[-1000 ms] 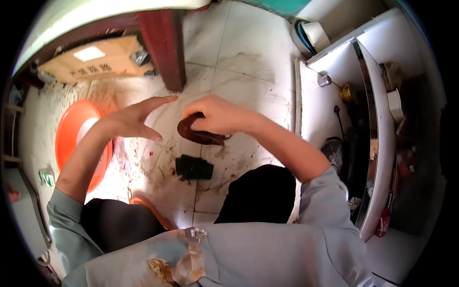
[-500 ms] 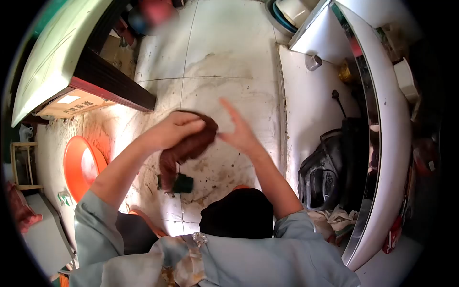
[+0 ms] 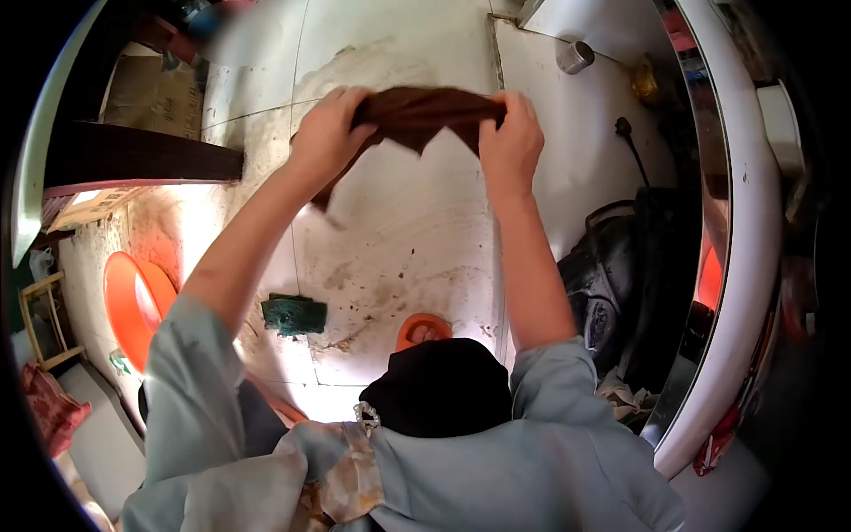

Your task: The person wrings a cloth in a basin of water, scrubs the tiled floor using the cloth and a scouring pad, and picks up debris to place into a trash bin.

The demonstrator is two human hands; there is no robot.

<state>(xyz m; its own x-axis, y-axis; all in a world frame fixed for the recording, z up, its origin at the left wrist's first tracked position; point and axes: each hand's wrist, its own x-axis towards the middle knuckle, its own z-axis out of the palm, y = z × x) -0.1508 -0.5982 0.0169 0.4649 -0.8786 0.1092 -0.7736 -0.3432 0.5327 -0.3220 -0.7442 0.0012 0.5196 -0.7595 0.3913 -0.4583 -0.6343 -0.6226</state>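
Note:
A brown cloth [image 3: 417, 113] stretches between my two hands, held up in front of me above the tiled floor. My left hand [image 3: 330, 133] is closed around its left end, and a loose strip dangles below that hand. On the other end my right hand [image 3: 512, 140] has its fingers wrapped, thumb toward the middle. The cloth's lower edge hangs in uneven points. Below, a dark green pad or folded cloth [image 3: 294, 315] lies on the floor, apart from both hands.
An orange basin [image 3: 137, 306] leans at the left beside a small wooden rack [image 3: 49, 324]. Dark stains mark the floor tiles [image 3: 399, 257]. At right are a black bag-like object [image 3: 612, 275] and a metal can [image 3: 576, 58]. An orange slipper [image 3: 421, 330] shows on my foot.
Both hands have moved forward and apart. My right hand, open before, now grips the cloth, which has gone from bunched in my left hand to spread between both. The view has shifted.

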